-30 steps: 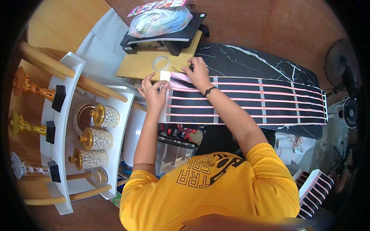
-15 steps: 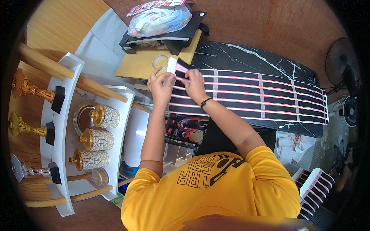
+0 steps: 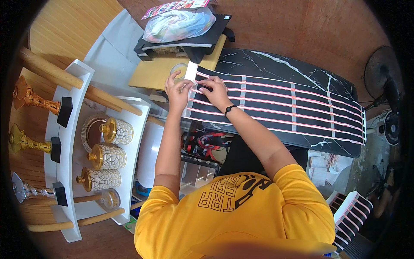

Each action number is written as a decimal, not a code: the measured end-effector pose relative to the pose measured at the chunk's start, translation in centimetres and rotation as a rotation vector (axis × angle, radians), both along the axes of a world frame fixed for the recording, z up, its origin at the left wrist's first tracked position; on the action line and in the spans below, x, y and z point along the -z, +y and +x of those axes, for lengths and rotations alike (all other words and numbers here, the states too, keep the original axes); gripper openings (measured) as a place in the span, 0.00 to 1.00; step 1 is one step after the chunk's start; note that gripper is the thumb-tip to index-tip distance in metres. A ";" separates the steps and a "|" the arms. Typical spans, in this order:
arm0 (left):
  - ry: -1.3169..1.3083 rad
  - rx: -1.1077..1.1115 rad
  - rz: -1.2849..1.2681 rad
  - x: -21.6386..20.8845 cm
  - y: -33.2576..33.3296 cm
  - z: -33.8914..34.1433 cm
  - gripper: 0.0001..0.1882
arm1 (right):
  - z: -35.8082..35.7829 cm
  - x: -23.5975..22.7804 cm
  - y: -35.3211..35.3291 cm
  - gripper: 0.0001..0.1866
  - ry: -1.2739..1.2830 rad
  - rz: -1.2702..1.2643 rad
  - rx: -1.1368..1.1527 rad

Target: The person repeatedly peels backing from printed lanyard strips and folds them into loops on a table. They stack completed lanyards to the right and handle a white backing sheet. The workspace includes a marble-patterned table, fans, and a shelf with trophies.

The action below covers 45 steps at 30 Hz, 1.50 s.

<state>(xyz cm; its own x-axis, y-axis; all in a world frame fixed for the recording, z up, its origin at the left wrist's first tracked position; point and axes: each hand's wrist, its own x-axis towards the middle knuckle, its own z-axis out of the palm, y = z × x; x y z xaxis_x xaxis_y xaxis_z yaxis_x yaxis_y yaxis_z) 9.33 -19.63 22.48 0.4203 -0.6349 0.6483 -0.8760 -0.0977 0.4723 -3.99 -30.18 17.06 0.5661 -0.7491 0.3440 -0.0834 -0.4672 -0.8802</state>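
A long black sheet lies on the table, crossed lengthwise by several pink-and-white striped ribbons. Grey tape bands run across them. At the sheet's left end is a white strip. My left hand is at this strip, thumb and forefinger pinched on a ribbon's end. Just to its right, my right hand has curled fingers on the same ribbon, close to the strip. The fingertips partly hide the ribbon.
Under the sheet is a black marble-patterned table. A tape roll lies on the wooden desk, beside a bag-topped black device. A white shelf with gold-lidded jars is at left. A fan stands far right.
The sheet's left end lies lower and flatter, with more of the white strip showing below my hands. Both hands stay near the strip; my right hand has shifted slightly.
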 end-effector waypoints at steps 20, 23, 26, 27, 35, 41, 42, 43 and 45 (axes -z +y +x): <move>0.102 -0.180 0.067 -1.1 4.5 -3.4 0.05 | 0.6 -0.8 -0.3 0.07 0.157 0.006 0.039; 0.163 -0.135 0.032 -0.7 5.6 -4.4 0.06 | 0.9 -1.3 -0.4 0.07 0.179 0.050 0.036; 0.242 -0.136 -0.033 -0.8 7.1 -6.1 0.06 | 1.3 -1.4 -0.6 0.09 0.216 0.049 0.043; 0.302 -0.114 -0.097 -1.0 7.6 -6.5 0.06 | 1.4 -1.4 -1.2 0.10 0.198 0.066 0.092; 0.266 -0.266 -0.109 -1.8 7.6 -5.7 0.06 | -0.1 -1.8 -1.1 0.18 -0.131 -0.128 0.022; 0.303 -0.180 -0.144 -1.8 7.8 -6.2 0.05 | -0.6 -1.3 1.7 0.07 0.045 -0.269 0.051; 0.310 -0.143 -0.141 -2.0 8.2 -6.5 0.05 | 0.0 -1.1 1.4 0.06 0.082 -0.208 0.068; 0.328 -0.138 -0.147 -2.1 8.8 -7.0 0.05 | 0.5 -1.0 1.0 0.05 0.033 -0.182 0.101; 0.392 -0.149 -0.135 -2.6 10.2 -7.9 0.05 | 1.2 -0.8 -0.3 0.05 0.067 -0.102 0.141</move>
